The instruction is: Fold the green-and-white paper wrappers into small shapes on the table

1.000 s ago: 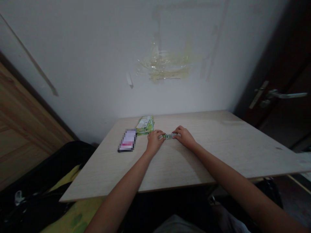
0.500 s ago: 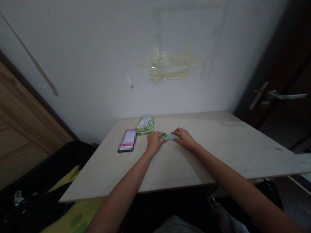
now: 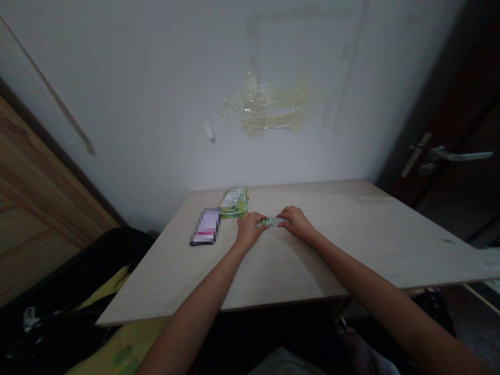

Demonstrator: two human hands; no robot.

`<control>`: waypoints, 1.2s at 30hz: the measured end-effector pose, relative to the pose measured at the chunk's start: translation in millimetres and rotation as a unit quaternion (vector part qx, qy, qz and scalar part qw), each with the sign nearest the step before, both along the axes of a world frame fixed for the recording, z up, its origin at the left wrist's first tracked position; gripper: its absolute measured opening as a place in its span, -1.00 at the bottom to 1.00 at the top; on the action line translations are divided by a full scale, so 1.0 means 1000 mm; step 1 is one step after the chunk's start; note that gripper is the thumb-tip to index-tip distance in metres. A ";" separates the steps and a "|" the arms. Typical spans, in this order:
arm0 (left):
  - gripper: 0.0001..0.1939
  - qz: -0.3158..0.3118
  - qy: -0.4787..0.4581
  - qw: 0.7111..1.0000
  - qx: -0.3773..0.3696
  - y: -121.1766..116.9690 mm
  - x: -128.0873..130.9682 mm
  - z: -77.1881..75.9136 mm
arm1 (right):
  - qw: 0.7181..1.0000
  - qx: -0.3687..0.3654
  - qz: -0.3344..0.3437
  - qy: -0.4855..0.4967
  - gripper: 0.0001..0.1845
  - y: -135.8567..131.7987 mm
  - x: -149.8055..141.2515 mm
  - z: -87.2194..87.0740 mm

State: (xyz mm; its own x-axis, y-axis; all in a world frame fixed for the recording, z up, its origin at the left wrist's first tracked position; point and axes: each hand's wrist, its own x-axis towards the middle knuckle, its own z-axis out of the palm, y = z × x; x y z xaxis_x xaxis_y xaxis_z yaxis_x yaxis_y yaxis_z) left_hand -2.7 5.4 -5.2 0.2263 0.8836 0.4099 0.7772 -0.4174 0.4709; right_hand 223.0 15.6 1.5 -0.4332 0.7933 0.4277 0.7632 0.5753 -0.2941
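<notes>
We hold our left forearm point(image 3: 209, 286) forward, slanting inward | our right forearm point(image 3: 363, 271) forward, slanting inward likewise | our left hand point(image 3: 249, 228) pinching, aimed rightward | our right hand point(image 3: 299, 223) pinching, aimed leftward | both hands near, not touching

Dim light; pale wall point(image 3: 156, 94), dark door point(image 3: 464, 192).
</notes>
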 end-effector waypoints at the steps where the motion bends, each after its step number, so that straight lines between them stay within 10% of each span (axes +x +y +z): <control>1: -0.79 -0.001 0.000 1.000 -0.002 0.000 0.000 0.000 | 1.000 -0.001 0.000 0.000 -0.74 0.000 0.000 0.000; 10: -0.57 0.025 -0.013 0.999 -0.025 0.002 0.001 -0.002 | 0.999 -0.034 -0.027 0.000 -0.65 0.002 0.000 -0.001; 36: -0.76 0.017 0.003 1.000 -0.020 0.002 0.000 -0.002 | 0.997 -0.033 -0.043 -0.047 -0.73 -0.002 -0.006 0.005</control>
State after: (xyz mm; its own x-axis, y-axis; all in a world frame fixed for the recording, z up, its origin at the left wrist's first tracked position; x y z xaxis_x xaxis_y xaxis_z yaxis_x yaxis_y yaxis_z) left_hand -2.5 7.3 -7.7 0.1987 0.9064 0.3727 0.7928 -0.3722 0.4827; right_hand 217.2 13.2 6.1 -0.3985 0.8541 0.3343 0.8348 0.4888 -0.2535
